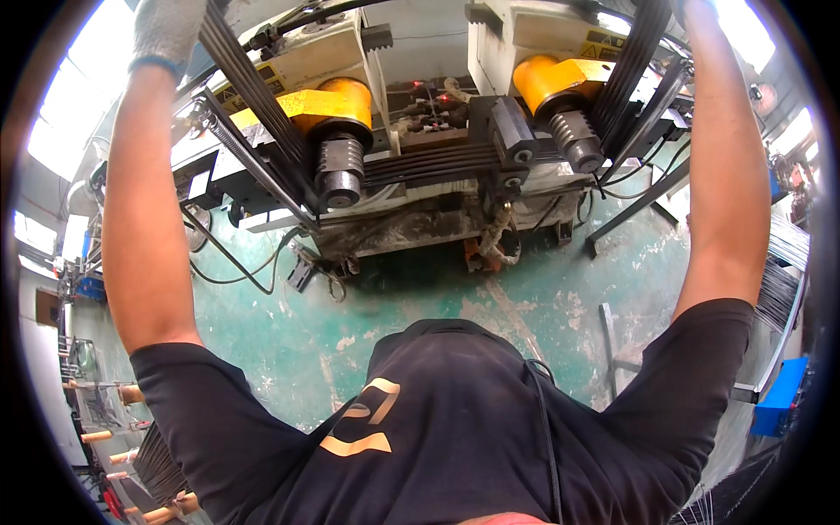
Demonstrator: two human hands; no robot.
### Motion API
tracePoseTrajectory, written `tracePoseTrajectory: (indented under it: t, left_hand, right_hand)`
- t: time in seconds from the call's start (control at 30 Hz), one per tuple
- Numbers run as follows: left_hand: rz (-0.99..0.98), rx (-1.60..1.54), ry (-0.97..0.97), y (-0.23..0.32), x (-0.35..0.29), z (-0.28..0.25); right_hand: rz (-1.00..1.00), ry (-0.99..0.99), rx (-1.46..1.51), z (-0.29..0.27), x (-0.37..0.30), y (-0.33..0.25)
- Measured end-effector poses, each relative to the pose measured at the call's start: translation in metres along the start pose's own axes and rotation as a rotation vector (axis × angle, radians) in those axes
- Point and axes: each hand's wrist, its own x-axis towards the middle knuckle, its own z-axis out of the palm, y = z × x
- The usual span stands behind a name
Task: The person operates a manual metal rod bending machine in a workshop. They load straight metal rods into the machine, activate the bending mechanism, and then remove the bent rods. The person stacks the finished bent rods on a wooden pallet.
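Both my arms reach up and apart. My left hand [166, 33], in a pale knit glove, is at the upper left beside the raised end of a bundle of dark metal rods [254, 92]. The top edge cuts off its fingers, so their grip is hidden. Only a sliver of my right hand [697, 5] shows at the upper right, near the bundle's other raised end [632, 66]. Between them the rods [437, 166] run across a bending machine, turning up around a left roller [340, 171] and a right roller [576, 142]. A steel block [512, 131] sits against their middle.
Yellow bending arms [328, 107] and a coil spring [241, 153] flank the rods. Black cables [236, 280] hang at the machine's lower left. A metal frame [610, 350] stands on the worn green floor [420, 297]. Wire bundles [779, 289] and a blue box [779, 398] are at right.
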Motion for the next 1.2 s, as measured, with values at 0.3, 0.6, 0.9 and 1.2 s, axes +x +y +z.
tracePoseTrajectory:
  t: [0.3,0.6,0.9,1.2]
  left_hand:
    - [-0.099,0.056,-0.038,-0.036,-0.014,-0.006]
    - [-0.087,-0.124,-0.111,-0.021,-0.032,0.006]
    - [-0.067,-0.077,-0.117,-0.011,-0.031,-0.003]
    - [-0.019,-0.129,-0.129,-0.021,-0.023,0.007]
  right_hand:
    - [-0.028,-0.008,-0.073,0.01,0.003,0.004]
    - [-0.118,0.001,-0.146,0.01,0.006,0.003]
    - [-0.156,-0.044,-0.149,-0.008,0.0,0.005]
    - [-0.182,0.071,-0.132,-0.001,-0.005,0.011]
